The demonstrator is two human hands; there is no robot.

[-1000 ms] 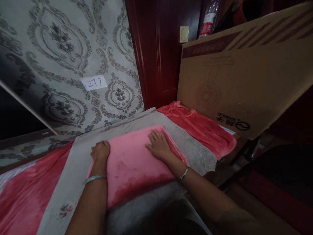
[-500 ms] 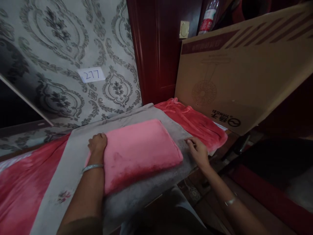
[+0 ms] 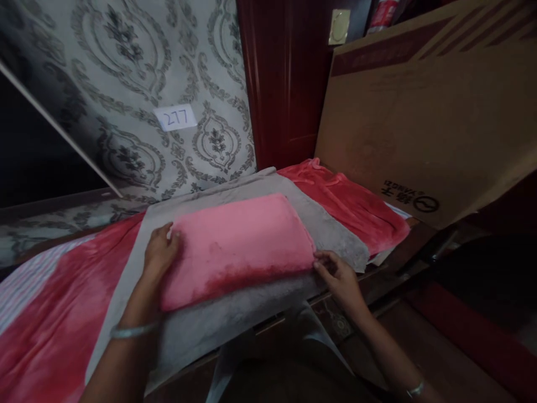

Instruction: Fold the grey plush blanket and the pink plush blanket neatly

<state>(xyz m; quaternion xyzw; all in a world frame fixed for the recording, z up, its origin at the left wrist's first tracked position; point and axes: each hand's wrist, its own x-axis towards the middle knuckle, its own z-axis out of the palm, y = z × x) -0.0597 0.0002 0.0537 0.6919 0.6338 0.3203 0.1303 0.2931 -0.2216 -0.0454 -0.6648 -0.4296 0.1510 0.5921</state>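
Note:
A folded pink plush blanket (image 3: 243, 235) lies on a grey cloth (image 3: 201, 330). At its left end, my left hand (image 3: 161, 249) has thumb and fingers closed around the far corner, where a pale bit of fabric shows between them. My right hand (image 3: 339, 280) pinches the near right corner between thumb and fingertips. Both wrists wear a bracelet. The blanket is flat, its near side a thick rounded fold in darker red.
Red plush fabric (image 3: 348, 207) spreads right of the grey cloth, with more red fabric (image 3: 84, 302) and a striped sheet (image 3: 29, 280) at left. A large cardboard box (image 3: 419, 123) stands at the right. A paper marked 277 (image 3: 176, 117) is on the patterned wall.
My right hand has moved from beside the blanket onto its near right corner. The left hand has shifted from a fist on the left edge to a grip at the corner. The view has turned slightly.

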